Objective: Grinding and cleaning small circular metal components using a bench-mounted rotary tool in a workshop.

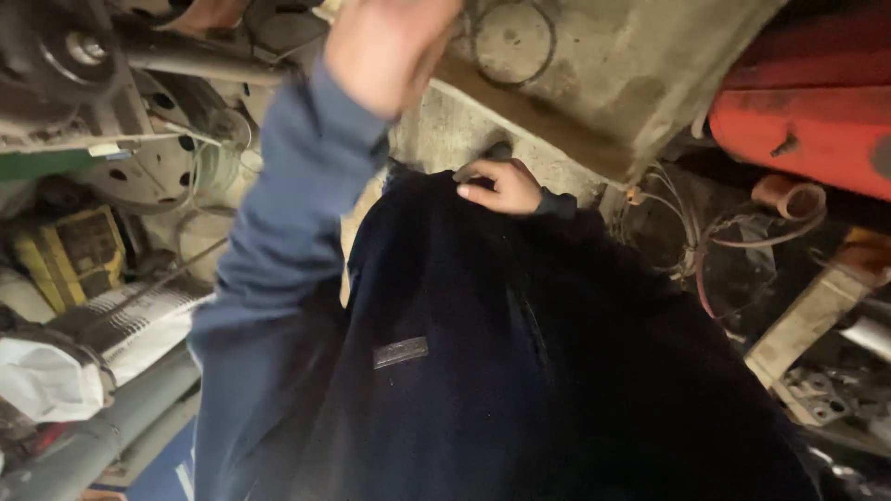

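A person's left hand (pixel 390 51) reaches up, blurred, grip unreadable; the right hand (pixel 501 186) closes on a dark handle (pixel 492 153) above a grey rectangular label (pixel 400 352) on the dark jacket (pixel 520 371).

To my right stands a red metal tank (pixel 807 130), with tangled thin wires (pixel 691 232) below it. On my left I see a grey plastic pipe (pixel 102 436) and a yellow box (pixel 70 255).

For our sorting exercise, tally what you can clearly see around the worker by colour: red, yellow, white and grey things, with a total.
Red: 1, tank
Yellow: 1, crate
White: 1, bag
Grey: 1, pipe
Total: 4
Blur and clutter may hide more.
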